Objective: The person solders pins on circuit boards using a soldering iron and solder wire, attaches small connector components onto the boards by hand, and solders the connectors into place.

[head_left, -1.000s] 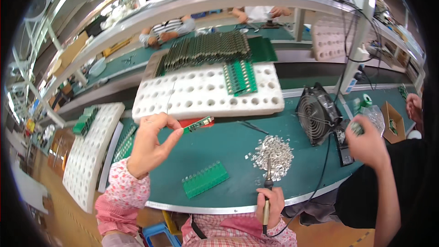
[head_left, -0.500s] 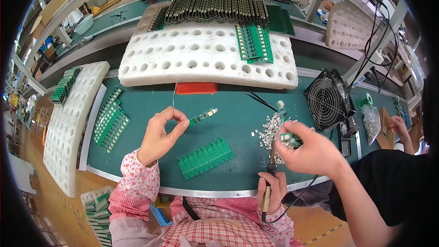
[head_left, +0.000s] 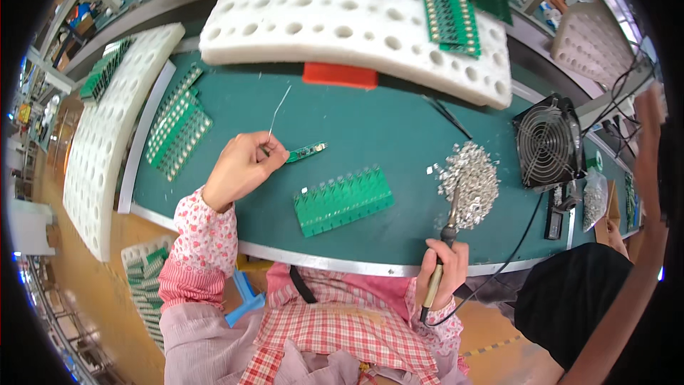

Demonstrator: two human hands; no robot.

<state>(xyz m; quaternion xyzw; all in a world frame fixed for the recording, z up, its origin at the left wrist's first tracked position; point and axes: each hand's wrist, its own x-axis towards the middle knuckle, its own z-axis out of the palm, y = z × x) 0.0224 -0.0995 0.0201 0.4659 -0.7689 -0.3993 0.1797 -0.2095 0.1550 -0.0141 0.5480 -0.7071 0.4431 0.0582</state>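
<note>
My left hand (head_left: 242,164) is closed, pinching a narrow green circuit board (head_left: 308,152) that points to the right. A thin solder wire (head_left: 282,108) sticks up from the same hand. My right hand (head_left: 445,271) is wrapped round the handle of a soldering iron (head_left: 432,286). The iron's tip end reaches the near edge of a pile of small silvery parts (head_left: 472,185); whether it touches them I cannot tell. Between my hands a notched green board panel (head_left: 343,201) lies on the mat, with a small white piece at its far left corner.
Black tweezers (head_left: 449,117) lie beyond the pile. A black fan (head_left: 548,142) stands at the right. A white foam block (head_left: 285,11) bears boards at the back, behind a red block (head_left: 340,75). More boards (head_left: 178,132) lie left. A co-worker's arm (head_left: 627,299) rises at the right.
The co-worker's hand has left the pile and moved to the far right. My view has tilted lower. My hands keep hold of the board, the wire and the iron.
</note>
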